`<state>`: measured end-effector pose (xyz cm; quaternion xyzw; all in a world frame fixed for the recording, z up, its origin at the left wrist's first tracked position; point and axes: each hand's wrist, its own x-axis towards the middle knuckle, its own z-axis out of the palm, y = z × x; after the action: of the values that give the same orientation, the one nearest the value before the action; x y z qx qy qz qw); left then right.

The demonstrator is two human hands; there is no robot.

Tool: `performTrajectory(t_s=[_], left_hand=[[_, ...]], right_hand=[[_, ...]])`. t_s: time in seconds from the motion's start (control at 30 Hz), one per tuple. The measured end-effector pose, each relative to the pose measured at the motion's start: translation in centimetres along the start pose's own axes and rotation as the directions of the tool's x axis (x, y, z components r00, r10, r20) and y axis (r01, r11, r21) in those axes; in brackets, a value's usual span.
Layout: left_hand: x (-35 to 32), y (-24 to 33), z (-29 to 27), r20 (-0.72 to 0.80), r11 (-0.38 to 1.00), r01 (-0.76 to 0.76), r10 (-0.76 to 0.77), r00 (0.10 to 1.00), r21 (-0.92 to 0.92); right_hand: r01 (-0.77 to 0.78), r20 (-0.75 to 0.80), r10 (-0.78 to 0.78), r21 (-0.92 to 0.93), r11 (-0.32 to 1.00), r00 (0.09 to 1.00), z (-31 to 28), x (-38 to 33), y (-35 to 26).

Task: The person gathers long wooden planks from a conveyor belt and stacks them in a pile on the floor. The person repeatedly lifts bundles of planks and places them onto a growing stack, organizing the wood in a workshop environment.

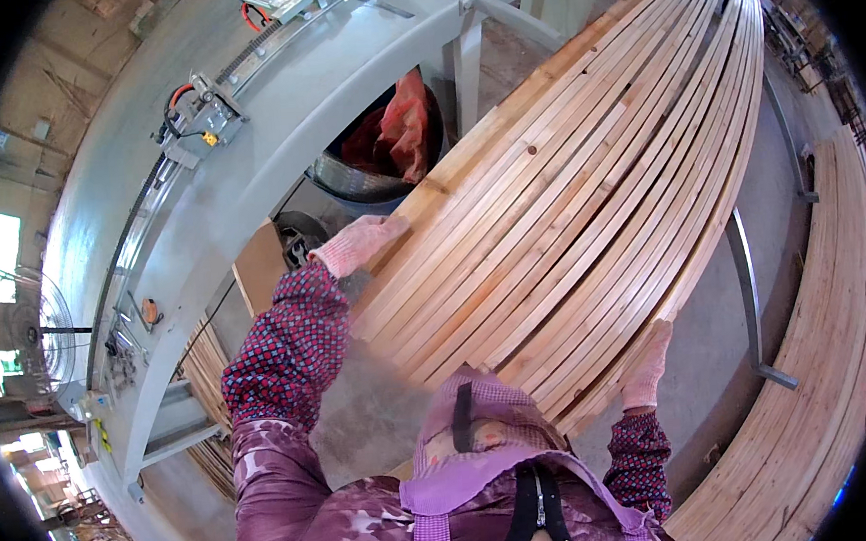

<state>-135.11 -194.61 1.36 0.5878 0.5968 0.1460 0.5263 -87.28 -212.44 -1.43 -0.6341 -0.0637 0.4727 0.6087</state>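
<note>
A wide layer of long, pale wooden strips point(549, 224) lies side by side in front of me, running away to the upper right. My left hand point(364, 243), in a pink knit glove, is closed on the outer left strip near its close end. On the opposite side, my right hand point(649, 364), gloved the same way, grips the outer right edge of the layer. The undersides of the strips hide some of the fingers on both hands. Dark gaps show between several strips, and a few have knots.
A grey machine bench point(276, 131) curves along the left, carrying a small carriage point(208, 121) on a rail. Beneath it stands a bin point(363, 176) with red sacking point(405, 128). More boards point(806, 367) are stacked at right, beside a metal support bar point(749, 291). A fan point(45, 329) is far left.
</note>
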Motion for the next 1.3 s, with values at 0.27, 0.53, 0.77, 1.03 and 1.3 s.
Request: performTrajectory(t_s=[0.27, 0.53, 0.77, 1.03, 1.3], left_hand=[[-8.9, -2.8, -1.7, -0.036, 0.952, 0.207, -0.204, 0.978, 0.226], [-9.7, 0.5, 0.8, -0.378, 0.81, 0.247, -0.034, 0.925, 0.532], [-8.1, -1.0, 4.0, -0.435, 0.772, 0.263, 0.019, 0.9, 0.579], [-18.8, -1.4, 20.5, -0.275, 0.886, -0.447, 0.402, 0.873, -0.126], [-13.4, 2.8, 23.7, -0.193, 0.874, 0.157, -0.074, 0.978, 0.46]], right_hand=[[0.017, 0.065, -0.026, 0.137, 0.99, 0.998, -0.4, 0.4, 1.5], [0.052, 0.03, -0.057, 0.123, 0.991, 0.998, -0.2, 0.4, 1.7], [-0.045, -0.05, 0.051, 0.115, 0.992, 0.997, 1.8, 0.0, 0.9], [-0.075, 0.151, 0.052, 0.151, 0.986, 0.987, -1.1, -0.4, 6.4], [-0.065, 0.042, 0.061, 0.113, 0.991, 0.997, 0.0, -3.2, 7.2]])
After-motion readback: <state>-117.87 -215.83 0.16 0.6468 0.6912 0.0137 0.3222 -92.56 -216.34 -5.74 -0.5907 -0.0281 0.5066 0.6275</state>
